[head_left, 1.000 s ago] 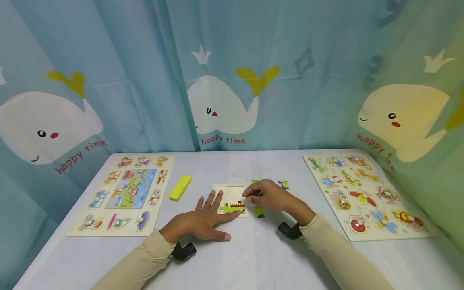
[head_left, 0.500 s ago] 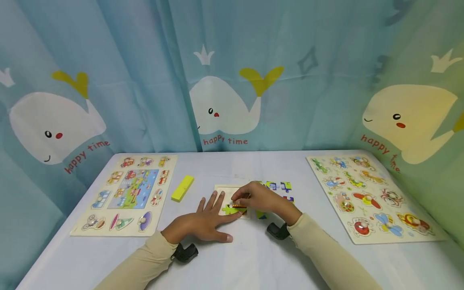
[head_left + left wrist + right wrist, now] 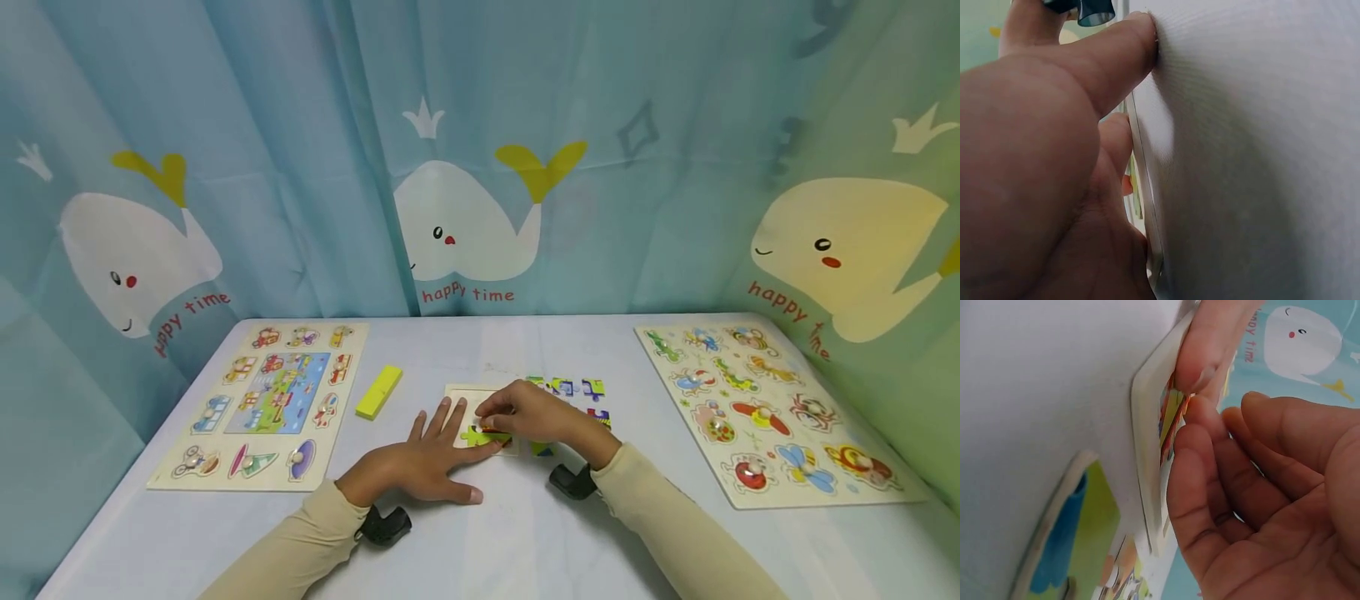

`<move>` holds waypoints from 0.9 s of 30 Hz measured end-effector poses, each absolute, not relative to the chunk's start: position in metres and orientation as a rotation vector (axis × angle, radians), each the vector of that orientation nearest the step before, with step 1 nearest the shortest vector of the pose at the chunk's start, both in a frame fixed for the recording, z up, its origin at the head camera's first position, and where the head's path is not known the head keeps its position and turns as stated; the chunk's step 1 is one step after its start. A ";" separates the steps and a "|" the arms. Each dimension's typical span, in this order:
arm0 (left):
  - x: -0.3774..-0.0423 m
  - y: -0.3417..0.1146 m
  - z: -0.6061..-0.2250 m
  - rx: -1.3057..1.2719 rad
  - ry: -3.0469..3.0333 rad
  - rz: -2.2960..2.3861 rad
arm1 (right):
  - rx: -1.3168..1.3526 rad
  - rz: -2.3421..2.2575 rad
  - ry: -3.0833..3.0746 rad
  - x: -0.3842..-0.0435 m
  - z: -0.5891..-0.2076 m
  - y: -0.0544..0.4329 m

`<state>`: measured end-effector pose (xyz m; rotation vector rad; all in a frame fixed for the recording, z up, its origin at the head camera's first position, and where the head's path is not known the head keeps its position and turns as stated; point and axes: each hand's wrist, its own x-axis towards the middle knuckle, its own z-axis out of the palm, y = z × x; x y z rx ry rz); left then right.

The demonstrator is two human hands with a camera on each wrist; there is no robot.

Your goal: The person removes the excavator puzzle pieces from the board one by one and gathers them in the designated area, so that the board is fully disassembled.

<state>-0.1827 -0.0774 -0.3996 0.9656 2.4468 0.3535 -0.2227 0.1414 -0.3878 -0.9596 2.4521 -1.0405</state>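
A small wooden puzzle tray [image 3: 453,390] lies at the middle of the table, with green puzzle pieces [image 3: 472,435] along its near side. Fingers spread, my left hand [image 3: 420,458] lies across the tray's left and near edges, its index finger reaching over the pieces. My right hand [image 3: 534,412] is over the tray, fingers curled and bunched at a red-edged puzzle piece [image 3: 1172,428] that they mostly hide. In the right wrist view, that hand's fingertips are right at the piece, inside the pale rim [image 3: 1146,469]. Loose puzzle pieces [image 3: 593,388] lie just right of the tray, partly behind the right hand.
A yellow block [image 3: 379,392] lies left of the tray. Farther left is a vehicle peg puzzle board [image 3: 217,454]; an insect peg puzzle board [image 3: 765,392] lies on the right. A blue curtain [image 3: 322,208] with whales hangs behind the table.
My right hand has moved left from the tray's right edge to over its middle, uncovering more loose pieces on the right. My left hand stays spread at the tray.
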 end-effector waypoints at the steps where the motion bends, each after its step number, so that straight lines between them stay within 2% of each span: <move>1: -0.183 -0.077 -0.400 0.967 2.447 0.353 | -0.958 -1.043 2.446 -0.223 -0.388 0.141; 27: -0.184 -0.077 -0.401 0.948 2.464 0.331 | -0.997 -1.128 2.361 -0.227 -0.390 0.132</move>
